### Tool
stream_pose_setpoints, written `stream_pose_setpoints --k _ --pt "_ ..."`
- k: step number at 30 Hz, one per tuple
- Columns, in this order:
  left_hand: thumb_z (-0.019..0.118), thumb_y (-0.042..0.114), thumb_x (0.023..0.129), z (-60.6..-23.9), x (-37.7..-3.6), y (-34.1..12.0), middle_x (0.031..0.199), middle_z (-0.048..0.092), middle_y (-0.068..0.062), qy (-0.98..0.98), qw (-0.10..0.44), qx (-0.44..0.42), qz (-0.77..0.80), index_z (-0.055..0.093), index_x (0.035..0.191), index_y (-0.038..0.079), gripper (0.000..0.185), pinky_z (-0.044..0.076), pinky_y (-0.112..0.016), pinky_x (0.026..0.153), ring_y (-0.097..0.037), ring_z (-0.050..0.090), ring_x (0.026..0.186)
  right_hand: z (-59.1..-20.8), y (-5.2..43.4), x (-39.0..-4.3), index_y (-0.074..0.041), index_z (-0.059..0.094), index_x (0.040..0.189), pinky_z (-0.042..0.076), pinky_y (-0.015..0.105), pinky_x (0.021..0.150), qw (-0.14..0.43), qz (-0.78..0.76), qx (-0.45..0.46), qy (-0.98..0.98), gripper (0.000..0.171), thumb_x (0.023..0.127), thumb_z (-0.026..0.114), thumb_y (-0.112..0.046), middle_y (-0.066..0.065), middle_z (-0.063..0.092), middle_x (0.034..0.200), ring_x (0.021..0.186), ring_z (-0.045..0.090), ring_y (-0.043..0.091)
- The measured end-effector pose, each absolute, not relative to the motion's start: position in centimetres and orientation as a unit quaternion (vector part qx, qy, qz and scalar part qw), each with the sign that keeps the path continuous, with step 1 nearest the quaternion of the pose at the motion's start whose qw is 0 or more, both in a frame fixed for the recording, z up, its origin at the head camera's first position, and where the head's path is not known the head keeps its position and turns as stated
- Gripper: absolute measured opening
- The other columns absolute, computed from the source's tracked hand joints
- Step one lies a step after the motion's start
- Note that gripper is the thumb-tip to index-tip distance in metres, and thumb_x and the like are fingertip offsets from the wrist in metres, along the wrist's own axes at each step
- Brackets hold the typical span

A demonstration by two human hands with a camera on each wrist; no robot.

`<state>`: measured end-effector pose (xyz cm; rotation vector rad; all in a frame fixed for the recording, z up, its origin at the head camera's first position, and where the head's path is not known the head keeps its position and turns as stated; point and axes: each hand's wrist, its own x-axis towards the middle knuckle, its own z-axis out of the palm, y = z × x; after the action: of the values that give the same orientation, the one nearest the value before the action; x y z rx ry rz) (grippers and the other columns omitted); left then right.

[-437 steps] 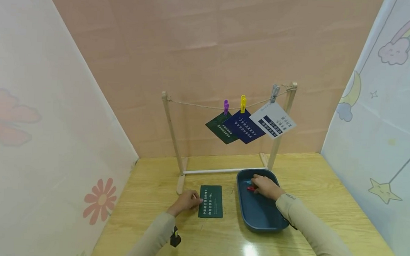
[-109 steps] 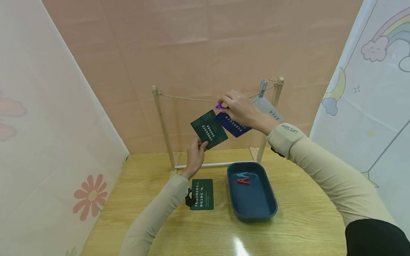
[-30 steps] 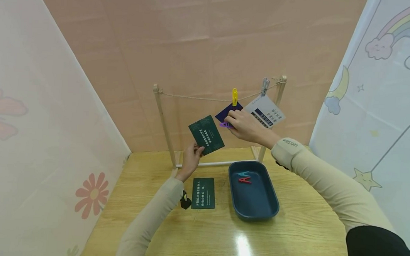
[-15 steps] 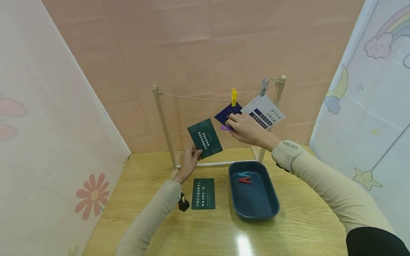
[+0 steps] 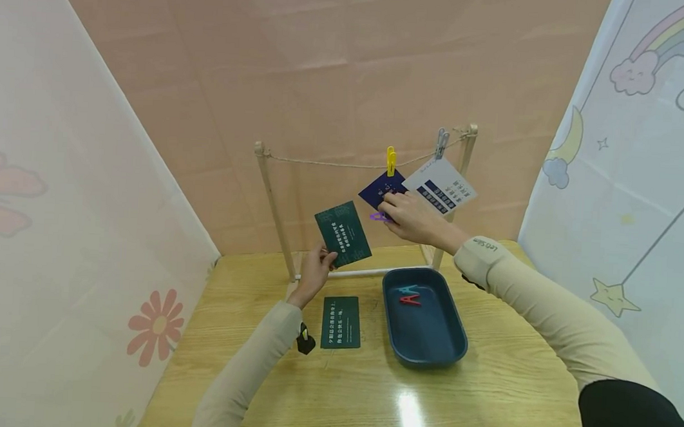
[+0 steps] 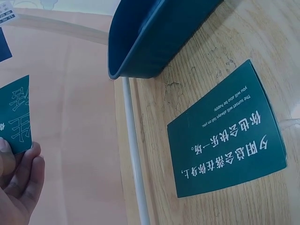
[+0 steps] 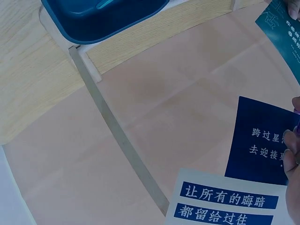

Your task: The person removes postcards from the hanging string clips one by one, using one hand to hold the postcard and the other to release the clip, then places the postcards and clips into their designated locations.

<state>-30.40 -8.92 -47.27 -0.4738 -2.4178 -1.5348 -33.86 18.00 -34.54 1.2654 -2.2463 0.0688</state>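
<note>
Hands (image 5: 314, 273) hold card (image 5: 343, 233) and purple clip (image 5: 378, 217) lower now.

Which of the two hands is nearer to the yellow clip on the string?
Right. The right hand is just below the yellow clip, holding a purple clip; the left hand is lower, pinching a green card.

Soft, even, bright light fills all three views, and shadows are faint. From overhead, a white glare streak lies on the glossy worktop (image 5: 412, 423) at 6 o'clock in the head view. That view bends straight lines toward its edges, wide-angle fashion. The left wrist view is sharp on the printed card (image 6: 227, 136), while the fingers (image 6: 18, 187) at 8 o'clock are soft. The right wrist view is crisp.
</note>
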Motion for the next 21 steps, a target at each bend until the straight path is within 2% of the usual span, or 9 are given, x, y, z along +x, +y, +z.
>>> stream_pose_setpoints --k 3,10,17,21 --pt "0.053 0.007 0.103 -47.4 -30.4 -8.9 0.079 0.063 -0.015 -0.827 0.113 -0.162 -0.526 0.046 0.093 -0.002 0.015 0.055 -0.03 0.064 -0.02 0.064 0.069 -34.7 18.1 -33.8 -0.002 0.066 0.106 0.048 0.041 0.067 0.277 0.022 0.47 -0.838 0.02 0.091 0.071 -0.013 0.011 0.059 0.095 0.075 0.056 0.025" --pt "0.053 0.006 0.102 -47.7 -30.3 -8.9 0.078 0.062 -0.016 -0.826 0.105 -0.163 -0.53 0.046 0.092 -0.001 0.014 0.056 -0.041 0.065 -0.02 0.063 0.068 -35.2 18.2 -33.7 -0.002 0.065 0.107 0.049 0.041 0.07 0.249 0.016 0.462 -0.851 0.021 0.092 0.07 -0.015 0.01 0.059 0.095 0.076 0.055 0.024" --pt "0.054 0.007 0.102 -48.3 -30.2 -8.9 0.074 0.062 -0.015 -0.83 0.113 -0.167 -0.519 0.045 0.089 0.0 0.017 0.051 -0.03 0.059 -0.017 0.061 0.064 -35.6 18.0 -33.4 0.0 0.065 0.11 0.05 0.043 0.076 0.22 0.002 0.449 -0.866 0.025 0.092 0.071 -0.017 0.012 0.062 0.1 0.083 0.059 0.025" --pt "0.056 0.007 0.101 -48.4 -30.2 -8.9 0.074 0.064 -0.015 -0.835 0.122 -0.169 -0.509 0.048 0.09 0.0 0.015 0.052 -0.029 0.058 -0.018 0.062 0.063 -35.8 17.9 -33.2 0.0 0.066 0.108 0.05 0.043 0.078 0.214 -0.007 0.444 -0.87 0.025 0.092 0.071 -0.018 0.012 0.063 0.099 0.086 0.06 0.026"
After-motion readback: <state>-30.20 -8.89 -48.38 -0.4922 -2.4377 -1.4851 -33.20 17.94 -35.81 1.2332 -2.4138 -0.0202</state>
